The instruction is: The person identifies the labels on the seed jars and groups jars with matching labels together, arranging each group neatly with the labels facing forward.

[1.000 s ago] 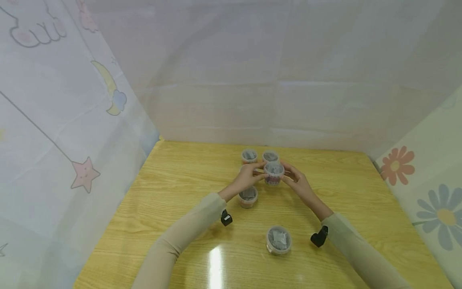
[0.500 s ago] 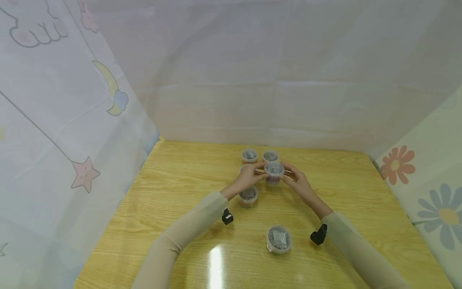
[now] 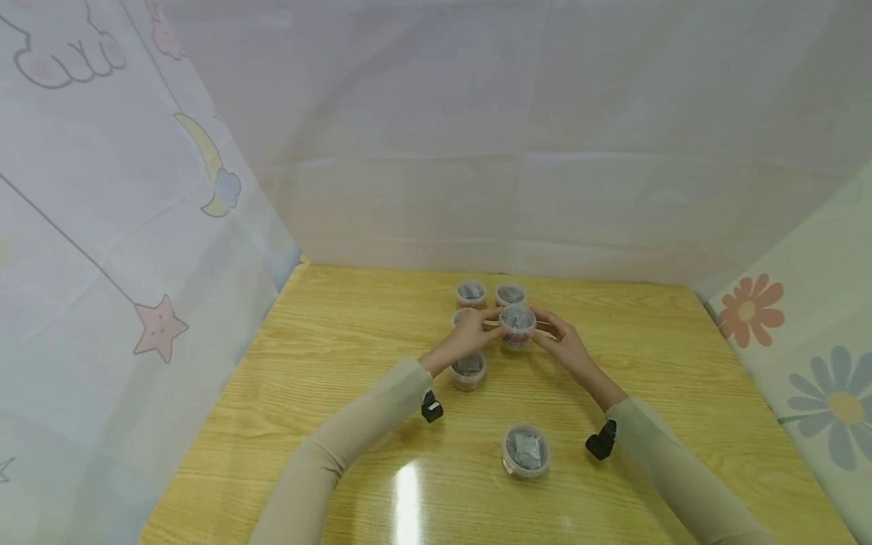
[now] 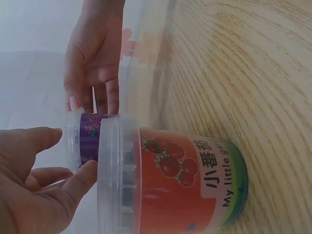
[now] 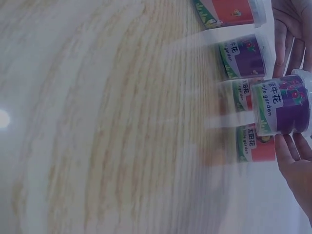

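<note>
Between both hands is a clear-lidded plastic tub [image 3: 518, 325] with a purple label, a grow-kit cup marked "little garden". My left hand [image 3: 470, 331] grips its left side with thumb and fingers; my right hand [image 3: 560, 344] holds the right side. In the right wrist view the tub [image 5: 282, 107] appears raised off the table. A red tomato-label tub [image 4: 180, 180] stands close in front of the left wrist camera. Another tub [image 3: 465, 318] is partly hidden behind my left hand. Near the left wrist stands a tub [image 3: 468, 371].
Two tubs, one at back left [image 3: 470, 294] and one at back right [image 3: 511, 294], stand beyond the hands. A single tub [image 3: 525, 452] sits nearer the front, between the forearms. The wooden table [image 3: 341, 325] meets a cloth backdrop [image 3: 409, 189] at its far edge.
My left wrist has shifted very slightly right and up. The held tub and both hands stay almost still, and the other tubs have not moved.
</note>
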`<state>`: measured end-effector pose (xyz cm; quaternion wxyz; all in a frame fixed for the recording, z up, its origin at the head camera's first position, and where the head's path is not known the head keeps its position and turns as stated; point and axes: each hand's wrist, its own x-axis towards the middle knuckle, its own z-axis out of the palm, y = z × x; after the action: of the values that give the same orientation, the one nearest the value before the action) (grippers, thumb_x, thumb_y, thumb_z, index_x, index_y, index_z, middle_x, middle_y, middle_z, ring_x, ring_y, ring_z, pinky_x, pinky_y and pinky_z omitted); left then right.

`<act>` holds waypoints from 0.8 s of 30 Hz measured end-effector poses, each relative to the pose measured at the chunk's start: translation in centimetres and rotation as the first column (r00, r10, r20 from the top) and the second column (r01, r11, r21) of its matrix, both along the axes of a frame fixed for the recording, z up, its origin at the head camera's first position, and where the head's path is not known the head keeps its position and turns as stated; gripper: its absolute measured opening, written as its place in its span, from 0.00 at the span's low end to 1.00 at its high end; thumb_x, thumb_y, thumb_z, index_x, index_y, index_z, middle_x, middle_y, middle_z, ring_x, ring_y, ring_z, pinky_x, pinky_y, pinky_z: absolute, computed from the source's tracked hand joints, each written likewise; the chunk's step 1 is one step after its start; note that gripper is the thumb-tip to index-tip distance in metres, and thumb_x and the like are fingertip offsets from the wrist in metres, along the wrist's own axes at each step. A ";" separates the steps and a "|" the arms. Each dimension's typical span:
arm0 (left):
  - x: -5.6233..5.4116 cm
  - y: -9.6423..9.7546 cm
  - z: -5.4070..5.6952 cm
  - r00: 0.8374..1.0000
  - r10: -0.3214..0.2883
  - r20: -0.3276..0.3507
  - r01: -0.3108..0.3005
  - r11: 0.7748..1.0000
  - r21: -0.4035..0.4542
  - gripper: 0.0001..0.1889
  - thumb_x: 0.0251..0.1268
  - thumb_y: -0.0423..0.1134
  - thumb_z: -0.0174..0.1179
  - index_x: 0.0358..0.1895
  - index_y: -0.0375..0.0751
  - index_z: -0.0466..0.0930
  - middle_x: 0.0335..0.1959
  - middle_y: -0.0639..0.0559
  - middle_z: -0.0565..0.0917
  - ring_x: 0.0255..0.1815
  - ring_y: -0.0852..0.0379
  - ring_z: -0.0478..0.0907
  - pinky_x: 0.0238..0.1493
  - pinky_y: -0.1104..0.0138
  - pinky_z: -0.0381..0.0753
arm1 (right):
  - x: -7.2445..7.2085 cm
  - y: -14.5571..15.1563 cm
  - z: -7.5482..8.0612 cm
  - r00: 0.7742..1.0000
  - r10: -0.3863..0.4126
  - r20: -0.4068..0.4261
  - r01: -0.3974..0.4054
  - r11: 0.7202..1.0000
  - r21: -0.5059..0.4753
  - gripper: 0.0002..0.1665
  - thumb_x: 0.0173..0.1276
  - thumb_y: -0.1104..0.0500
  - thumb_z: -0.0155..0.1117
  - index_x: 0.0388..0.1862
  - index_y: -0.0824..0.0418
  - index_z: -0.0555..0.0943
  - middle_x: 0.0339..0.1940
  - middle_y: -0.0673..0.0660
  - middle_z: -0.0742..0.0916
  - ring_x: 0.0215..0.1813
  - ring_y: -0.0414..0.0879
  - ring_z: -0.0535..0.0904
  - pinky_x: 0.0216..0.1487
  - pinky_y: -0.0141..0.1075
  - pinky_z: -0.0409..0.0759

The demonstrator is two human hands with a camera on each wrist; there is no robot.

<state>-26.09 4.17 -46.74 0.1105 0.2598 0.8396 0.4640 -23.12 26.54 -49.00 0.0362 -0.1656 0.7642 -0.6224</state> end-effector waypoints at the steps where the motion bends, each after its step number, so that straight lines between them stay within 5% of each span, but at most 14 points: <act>1: 0.0 0.0 0.0 1.000 -0.006 0.002 0.006 1.000 -0.003 0.29 0.66 0.43 0.56 0.67 0.35 0.62 0.62 0.41 0.72 0.51 0.49 0.80 0.43 0.72 0.82 | -0.2 0.1 -0.3 1.000 0.002 0.002 -0.002 1.000 -0.005 0.31 0.69 0.66 0.55 0.69 0.69 0.60 0.68 0.69 0.65 0.62 0.62 0.65 0.49 0.22 0.75; 8: -0.1 0.2 -0.3 0.999 -0.017 0.046 0.018 1.000 -0.010 0.30 0.67 0.43 0.55 0.68 0.33 0.60 0.64 0.39 0.69 0.54 0.47 0.78 0.46 0.69 0.81 | -0.8 0.6 -2.1 1.000 0.009 -0.016 -0.009 1.000 -0.012 0.30 0.69 0.63 0.56 0.69 0.66 0.62 0.67 0.68 0.66 0.64 0.64 0.65 0.51 0.22 0.74; 24: 0.5 0.1 -0.3 0.996 -0.050 0.077 0.052 0.998 -0.026 0.31 0.69 0.46 0.52 0.68 0.31 0.59 0.68 0.36 0.62 0.59 0.44 0.72 0.55 0.60 0.77 | -0.7 0.3 -3.1 0.999 0.024 -0.021 -0.024 1.000 0.002 0.32 0.69 0.62 0.56 0.70 0.65 0.59 0.69 0.67 0.64 0.65 0.65 0.63 0.52 0.21 0.73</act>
<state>-25.62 4.26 -46.99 0.1579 0.2616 0.8344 0.4587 -23.87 26.80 -52.14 0.0360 -0.1811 0.7631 -0.6194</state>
